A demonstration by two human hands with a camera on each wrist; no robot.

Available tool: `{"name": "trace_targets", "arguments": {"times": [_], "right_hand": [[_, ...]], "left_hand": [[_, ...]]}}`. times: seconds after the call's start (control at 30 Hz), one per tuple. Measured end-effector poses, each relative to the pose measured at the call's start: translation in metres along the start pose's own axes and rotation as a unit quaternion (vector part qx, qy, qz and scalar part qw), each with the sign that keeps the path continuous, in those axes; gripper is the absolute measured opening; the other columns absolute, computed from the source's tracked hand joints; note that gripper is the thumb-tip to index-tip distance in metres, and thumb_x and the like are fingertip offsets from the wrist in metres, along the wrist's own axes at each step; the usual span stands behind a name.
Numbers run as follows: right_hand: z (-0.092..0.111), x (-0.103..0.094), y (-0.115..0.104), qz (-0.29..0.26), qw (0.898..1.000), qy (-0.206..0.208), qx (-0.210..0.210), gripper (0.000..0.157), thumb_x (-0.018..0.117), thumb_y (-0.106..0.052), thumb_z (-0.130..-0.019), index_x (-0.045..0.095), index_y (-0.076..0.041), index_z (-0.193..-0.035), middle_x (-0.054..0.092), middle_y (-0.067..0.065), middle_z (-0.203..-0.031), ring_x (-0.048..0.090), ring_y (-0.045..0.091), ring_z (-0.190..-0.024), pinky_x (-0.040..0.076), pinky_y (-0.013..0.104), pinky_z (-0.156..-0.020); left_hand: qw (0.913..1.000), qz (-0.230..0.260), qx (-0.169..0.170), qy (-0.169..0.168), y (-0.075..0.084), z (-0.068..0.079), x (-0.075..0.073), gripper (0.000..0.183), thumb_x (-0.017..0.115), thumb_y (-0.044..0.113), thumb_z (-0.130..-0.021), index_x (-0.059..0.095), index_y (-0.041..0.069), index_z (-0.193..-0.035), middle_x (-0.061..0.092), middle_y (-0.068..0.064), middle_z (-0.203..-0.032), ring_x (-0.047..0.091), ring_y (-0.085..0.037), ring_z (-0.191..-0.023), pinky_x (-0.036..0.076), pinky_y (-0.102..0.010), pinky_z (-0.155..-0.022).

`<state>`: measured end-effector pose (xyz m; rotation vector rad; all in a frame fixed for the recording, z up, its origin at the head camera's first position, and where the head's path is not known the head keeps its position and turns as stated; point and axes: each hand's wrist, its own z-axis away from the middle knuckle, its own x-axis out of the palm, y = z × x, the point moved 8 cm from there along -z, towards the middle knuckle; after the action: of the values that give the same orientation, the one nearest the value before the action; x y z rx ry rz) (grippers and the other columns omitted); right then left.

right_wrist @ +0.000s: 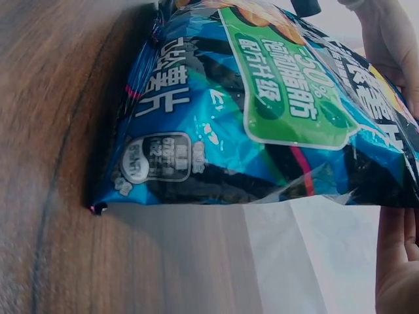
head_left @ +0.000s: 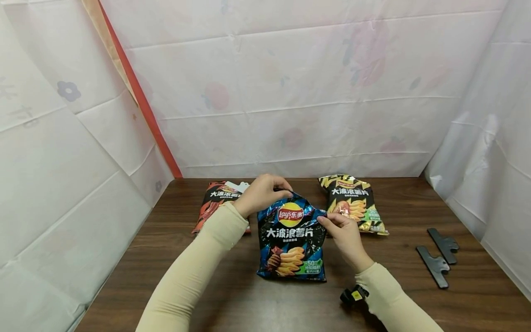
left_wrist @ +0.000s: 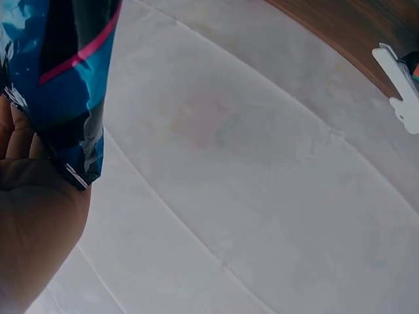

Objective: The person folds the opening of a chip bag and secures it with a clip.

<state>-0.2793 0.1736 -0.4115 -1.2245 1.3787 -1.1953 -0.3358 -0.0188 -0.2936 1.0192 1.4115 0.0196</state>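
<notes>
A blue-and-black bag of potato chips (head_left: 290, 249) stands upright, front toward me, its bottom edge at or close to the table. My left hand (head_left: 262, 196) pinches its top edge from above, thumb in front. At the upper right corner, my right hand (head_left: 343, 233) pinches the bag between thumb and fingers. In the left wrist view, the bag's blue side (left_wrist: 72, 98) partly covers the left hand (left_wrist: 39, 222). The right wrist view shows the bag's lower corner (right_wrist: 157, 170) close up, with the right hand (right_wrist: 398, 268) at the frame's edge.
Behind on the left lies a red chip bag (head_left: 209, 205) with a white clip (head_left: 237, 186) at its top, partly hidden by the left hand. A yellow-and-black chip bag (head_left: 350, 203) lies back right. Two dark grey clips (head_left: 433, 267) rest on the table's right (head_left: 477, 295).
</notes>
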Motion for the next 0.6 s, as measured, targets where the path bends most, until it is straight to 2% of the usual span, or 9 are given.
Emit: {"name": "trace_targets", "arguments": {"times": [0.2,0.37,0.6], "right_hand": [[0.0003,0.0,-0.0028,0.003,1.0,0.002,-0.02,0.03,0.07,-0.018,-0.092,0.071,0.01,-0.101,0.064,-0.013,-0.074,0.051,0.006,-0.067,0.046,0.027,-0.062],[0.0019,0.0011,-0.0051,0.005,0.999,-0.006,-0.042,0.026,0.069,-0.014,-0.093,0.071,0.011,-0.099,0.065,-0.013,-0.073,0.052,0.005,-0.064,0.049,0.027,-0.06],[0.0038,0.0022,-0.0062,-0.001,0.998,-0.007,-0.063,0.024,0.068,-0.01,-0.092,0.07,0.012,-0.101,0.068,-0.014,-0.075,0.053,0.01,-0.06,0.048,0.026,-0.056]], "left_hand": [[1.0,0.003,0.004,0.001,0.001,0.0011,-0.0024,0.01,0.068,0.021,-0.094,0.076,0.016,-0.097,0.074,0.003,-0.088,0.064,-0.013,-0.07,0.048,-0.026,-0.066],[0.9999,0.0,0.012,0.008,0.0014,0.0028,-0.0052,0.009,0.069,0.021,-0.093,0.077,0.017,-0.096,0.074,0.003,-0.087,0.06,-0.007,-0.068,0.047,-0.026,-0.066],[0.9997,0.008,0.017,0.013,-0.0014,0.0039,-0.0059,0.009,0.068,0.021,-0.093,0.077,0.019,-0.094,0.074,0.004,-0.088,0.059,-0.008,-0.068,0.045,-0.026,-0.064]]}}
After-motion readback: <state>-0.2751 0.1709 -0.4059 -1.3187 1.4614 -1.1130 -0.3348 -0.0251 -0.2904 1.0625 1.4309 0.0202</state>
